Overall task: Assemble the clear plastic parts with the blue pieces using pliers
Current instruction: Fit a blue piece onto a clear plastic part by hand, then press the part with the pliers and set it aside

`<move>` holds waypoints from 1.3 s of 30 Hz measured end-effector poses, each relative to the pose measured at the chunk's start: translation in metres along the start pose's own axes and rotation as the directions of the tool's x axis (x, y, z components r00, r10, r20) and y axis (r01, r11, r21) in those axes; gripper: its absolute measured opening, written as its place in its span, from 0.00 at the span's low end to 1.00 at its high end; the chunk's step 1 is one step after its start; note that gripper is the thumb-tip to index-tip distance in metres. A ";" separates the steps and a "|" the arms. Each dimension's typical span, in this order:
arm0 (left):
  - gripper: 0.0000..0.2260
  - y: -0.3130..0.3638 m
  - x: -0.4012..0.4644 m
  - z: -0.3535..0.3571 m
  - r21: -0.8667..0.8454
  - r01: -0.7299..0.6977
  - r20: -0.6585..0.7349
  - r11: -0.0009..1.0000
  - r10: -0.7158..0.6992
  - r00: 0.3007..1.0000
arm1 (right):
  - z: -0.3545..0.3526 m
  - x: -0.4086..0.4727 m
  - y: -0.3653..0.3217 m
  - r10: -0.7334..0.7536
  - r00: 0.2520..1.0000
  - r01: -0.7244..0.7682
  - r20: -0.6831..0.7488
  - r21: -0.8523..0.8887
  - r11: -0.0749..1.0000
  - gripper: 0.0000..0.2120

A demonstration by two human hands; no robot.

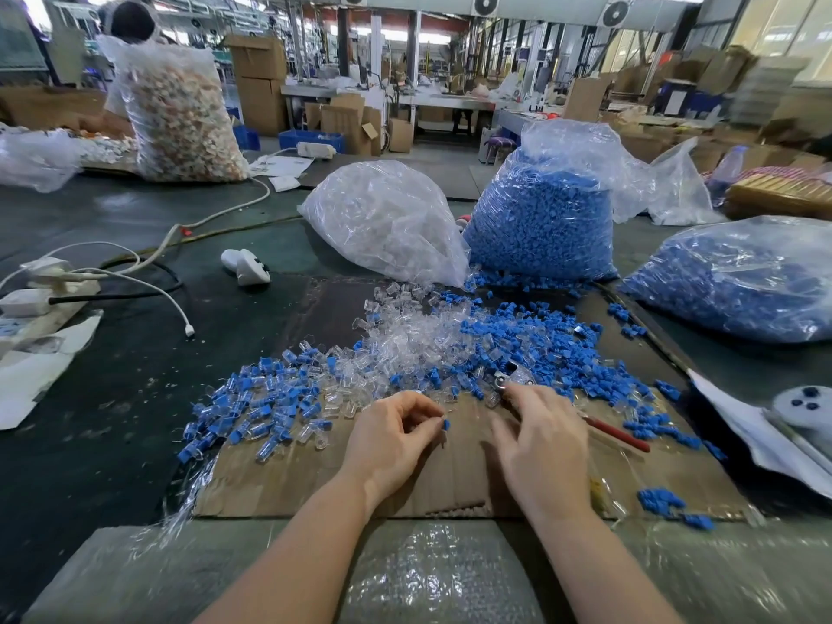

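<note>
My left hand point(391, 436) pinches a small blue piece point(445, 425) between its fingertips, just above the cardboard sheet point(342, 479). My right hand point(542, 448) grips pliers point(511, 380); the metal jaws point up toward the pile and a red handle point(617, 435) sticks out to the right. A clear plastic part sits at the jaws. Ahead lies a mixed heap of loose clear parts point(405, 335) and blue pieces point(562, 349). Left of my hands lies a pile of clear parts joined with blue pieces point(261, 407).
Behind the heap stand a bag of clear parts point(382, 218) and two bags of blue pieces point(544, 222) point(738, 281). Cables and a power strip point(40, 290) lie at the left, a white handheld device point(247, 265) nearby. Bubble wrap point(432, 574) covers the near edge. A person works at far left.
</note>
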State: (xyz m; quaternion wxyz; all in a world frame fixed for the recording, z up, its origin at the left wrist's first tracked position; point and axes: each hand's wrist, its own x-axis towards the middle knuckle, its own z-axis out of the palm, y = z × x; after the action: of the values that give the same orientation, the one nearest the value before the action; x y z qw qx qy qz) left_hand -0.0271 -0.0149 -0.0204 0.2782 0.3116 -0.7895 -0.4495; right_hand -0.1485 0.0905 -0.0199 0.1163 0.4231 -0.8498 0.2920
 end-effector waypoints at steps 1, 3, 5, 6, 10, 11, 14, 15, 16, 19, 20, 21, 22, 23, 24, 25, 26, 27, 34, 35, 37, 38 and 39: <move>0.07 0.000 0.000 0.000 -0.002 0.002 0.001 1.000 -0.002 1.000 | -0.004 0.004 0.008 0.102 0.994 -0.096 0.042 -0.124 0.988 0.23; 0.07 -0.001 0.000 0.000 0.017 0.008 -0.005 1.000 -0.008 1.000 | -0.012 0.012 0.024 0.302 0.940 -0.232 0.159 -0.353 0.907 0.32; 0.06 -0.002 0.001 0.000 0.028 0.014 -0.009 1.000 -0.014 1.000 | -0.017 0.018 0.036 0.414 0.869 -0.271 0.269 -0.441 0.856 0.39; 0.07 -0.002 0.001 0.000 0.028 0.017 -0.007 0.999 -0.017 1.000 | -0.018 0.019 0.039 0.429 0.851 -0.265 0.303 -0.458 0.849 0.40; 0.07 -0.001 0.001 0.000 0.037 0.024 -0.001 0.999 -0.024 1.000 | -0.016 0.017 0.040 0.357 0.886 -0.182 0.297 -0.486 0.855 0.36; 0.08 -0.001 0.001 0.000 0.039 0.026 -0.001 0.999 -0.026 1.000 | -0.015 0.015 0.039 0.312 0.909 -0.139 0.277 -0.503 0.853 0.34; 0.08 -0.001 0.001 0.000 0.021 0.036 -0.003 0.999 -0.036 0.999 | -0.012 0.009 0.037 0.181 0.954 -0.020 0.237 -0.554 0.832 0.29; 0.08 -0.001 0.001 0.000 0.013 0.039 -0.007 0.999 -0.039 0.999 | -0.014 0.009 0.035 0.155 0.960 0.004 0.231 -0.570 0.822 0.28; 0.08 -0.001 0.001 0.000 0.009 0.041 -0.011 0.999 -0.041 0.999 | -0.017 0.009 0.033 0.130 0.965 0.028 0.228 -0.584 0.811 0.27; 0.06 0.001 0.003 -0.001 -0.030 0.058 -0.025 0.998 -0.059 0.998 | -0.027 0.015 0.027 0.066 0.968 0.089 0.241 -0.581 0.809 0.26; 0.05 0.002 0.004 -0.002 -0.063 0.075 -0.030 0.995 -0.078 0.997 | -0.030 0.017 0.023 0.046 0.966 0.103 0.255 -0.540 0.835 0.25; 0.04 0.003 0.006 -0.003 -0.103 0.096 -0.038 0.990 -0.100 0.994 | -0.033 0.020 0.019 0.028 0.961 0.106 0.275 -0.460 0.881 0.23; 0.03 0.004 0.008 -0.004 -0.151 0.118 -0.047 0.981 -0.126 0.991 | -0.036 0.022 0.014 0.021 0.952 0.089 0.305 -0.341 0.936 0.21; 0.03 0.006 0.010 -0.005 -0.212 0.144 -0.057 0.967 -0.160 0.986 | -0.039 0.024 0.008 0.028 0.936 0.047 0.352 -0.201 0.978 0.19; 0.03 0.008 0.012 -0.006 -0.281 0.176 -0.063 0.944 -0.201 0.977 | -0.042 0.025 0.001 0.042 0.912 -0.021 0.408 -0.055 0.998 0.18; 0.03 0.010 0.014 -0.007 -0.349 0.212 -0.065 0.913 -0.250 0.966 | -0.044 0.026 -0.006 0.059 0.884 -0.115 0.464 0.093 0.989 0.17; 0.03 0.011 0.015 -0.008 -0.412 0.247 -0.060 0.877 -0.297 0.953 | -0.046 0.027 -0.012 0.079 0.846 -0.228 0.527 0.223 0.948 0.18; 0.03 0.012 0.016 -0.008 -0.463 0.277 -0.050 0.842 -0.336 0.940 | -0.050 0.027 -0.016 0.087 0.799 -0.334 0.595 0.319 0.887 0.17; 0.02 0.015 0.023 -0.011 -0.498 0.293 -0.077 0.816 -0.378 0.923 | -0.055 0.025 -0.026 0.049 0.591 -0.495 0.805 0.313 0.810 0.03; 0.02 0.016 0.023 -0.011 -0.494 0.294 -0.088 0.818 -0.384 0.919 | -0.054 0.025 -0.029 0.048 0.583 -0.504 0.811 0.315 0.804 0.02; 0.03 0.019 0.023 -0.012 -0.497 0.308 -0.107 0.811 -0.410 0.906 | -0.055 0.024 -0.031 0.024 0.566 -0.500 0.824 0.321 0.804 0.04; 0.03 0.020 0.023 -0.013 -0.492 0.316 -0.114 0.811 -0.420 0.900 | -0.056 0.024 -0.032 0.013 0.559 -0.496 0.829 0.322 0.806 0.04; 0.03 0.020 0.023 -0.013 -0.481 0.323 -0.121 0.815 -0.426 0.897 | -0.057 0.025 -0.032 0.008 0.554 -0.489 0.832 0.318 0.812 0.04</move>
State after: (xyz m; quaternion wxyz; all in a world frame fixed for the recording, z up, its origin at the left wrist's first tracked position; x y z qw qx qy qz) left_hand -0.0379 -0.0307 0.0069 0.3346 0.4373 -0.5505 -0.6276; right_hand -0.1411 0.0931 0.0496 -0.4402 0.3917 -0.7499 0.3007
